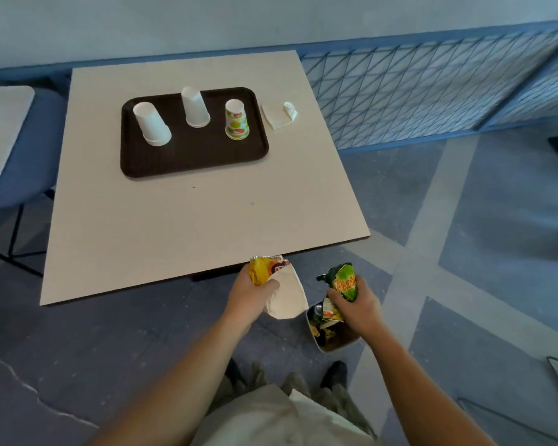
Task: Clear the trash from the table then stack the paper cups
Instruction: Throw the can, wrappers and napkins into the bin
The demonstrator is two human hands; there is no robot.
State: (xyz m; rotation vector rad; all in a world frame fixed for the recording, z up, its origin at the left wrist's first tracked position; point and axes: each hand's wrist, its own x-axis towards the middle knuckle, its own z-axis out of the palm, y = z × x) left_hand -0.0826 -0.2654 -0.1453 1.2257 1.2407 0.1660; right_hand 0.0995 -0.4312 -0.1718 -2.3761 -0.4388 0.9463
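1. The surface (174, 226) holds a tray (190, 162) with three cups (195, 107) upside down, not stacked yet. A napkin (279, 115) lies just beside the tray.
2. It looks like the trash step. The bin (335, 344) sits on the floor under the right hand (358, 305), whose fingers curl round a green bag (345, 281).
3. The left hand (250, 296) grips a yellow bag (261, 271) and a paper (287, 299).
4. Next: let both go over the bin, then fetch the napkin.
5. The right hand hides part of the bin.
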